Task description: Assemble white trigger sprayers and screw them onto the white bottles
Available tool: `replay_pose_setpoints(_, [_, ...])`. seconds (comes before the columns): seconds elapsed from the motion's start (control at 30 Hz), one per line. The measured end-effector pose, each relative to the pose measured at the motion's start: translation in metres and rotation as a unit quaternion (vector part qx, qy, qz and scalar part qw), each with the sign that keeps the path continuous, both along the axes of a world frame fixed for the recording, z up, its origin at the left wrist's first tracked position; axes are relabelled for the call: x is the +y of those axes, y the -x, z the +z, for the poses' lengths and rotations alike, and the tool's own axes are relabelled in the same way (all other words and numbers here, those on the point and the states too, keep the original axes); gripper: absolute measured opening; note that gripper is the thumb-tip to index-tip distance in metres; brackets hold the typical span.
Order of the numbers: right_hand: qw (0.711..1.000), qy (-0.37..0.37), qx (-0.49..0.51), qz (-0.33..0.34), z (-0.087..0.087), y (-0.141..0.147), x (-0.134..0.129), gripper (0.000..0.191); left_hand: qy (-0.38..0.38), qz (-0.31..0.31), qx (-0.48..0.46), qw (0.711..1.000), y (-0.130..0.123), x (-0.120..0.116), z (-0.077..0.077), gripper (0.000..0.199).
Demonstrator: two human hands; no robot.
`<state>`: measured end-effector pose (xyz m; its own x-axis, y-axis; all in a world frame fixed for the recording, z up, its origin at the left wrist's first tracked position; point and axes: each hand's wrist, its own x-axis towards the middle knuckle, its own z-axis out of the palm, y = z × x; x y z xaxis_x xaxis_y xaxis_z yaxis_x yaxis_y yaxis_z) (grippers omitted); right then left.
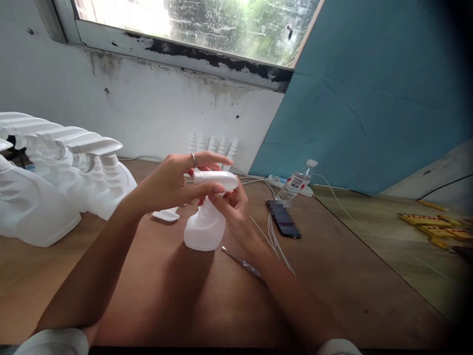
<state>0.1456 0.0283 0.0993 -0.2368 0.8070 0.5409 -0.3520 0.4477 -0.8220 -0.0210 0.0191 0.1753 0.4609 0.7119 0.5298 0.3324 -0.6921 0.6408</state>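
Observation:
A white spray bottle (205, 229) stands on the brown table in front of me, topped by a white spray head (218, 181). Around the spray head my left hand (188, 172) is closed, thumb along its near side and fingers over the top and far side. My right hand (236, 207) grips at the bottle's neck, just under the head, with thumb and fingers bent. The neck itself is mostly hidden by the fingers. Left of the bottle lies a white plastic piece (167, 215), flat on the table.
Several white spray bottles (40, 212) stand at the left. White ribbed bottles (212, 144) line the wall. A screwdriver (242, 262) lies near my right forearm. To the right are a phone (284, 219), a clear water bottle (297, 181) and white cables (273, 234).

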Motion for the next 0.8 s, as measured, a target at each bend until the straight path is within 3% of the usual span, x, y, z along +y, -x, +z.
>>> replay_pose_setpoints(0.1, [0.999, 0.015, -0.016, 0.031, -0.005, -0.005, 0.005, 0.029, 0.001, 0.039, -0.002, 0.999, -0.008, 0.001, -0.006, 0.026])
replay_pose_setpoints(0.23, [0.997, 0.010, -0.028, 0.074, -0.011, -0.013, 0.011, 0.026, 0.007, 0.070, 0.000, 0.998, -0.011, 0.003, -0.006, 0.026])
replay_pose_setpoints(0.53, [0.997, 0.060, -0.014, 0.036, -0.006, -0.006, 0.009, 0.037, 0.056, 0.064, 0.019, 0.996, -0.005, 0.002, -0.003, 0.025])
replay_pose_setpoints(0.7, [0.995, 0.051, -0.010, 0.084, -0.005, -0.004, 0.009, 0.030, 0.051, 0.054, 0.009, 0.997, -0.004, 0.005, -0.003, 0.026])
replay_pose_setpoints(0.8, [0.997, 0.068, -0.003, 0.035, -0.005, -0.003, 0.008, 0.033, 0.057, 0.057, 0.005, 0.997, -0.005, 0.007, -0.004, 0.028])
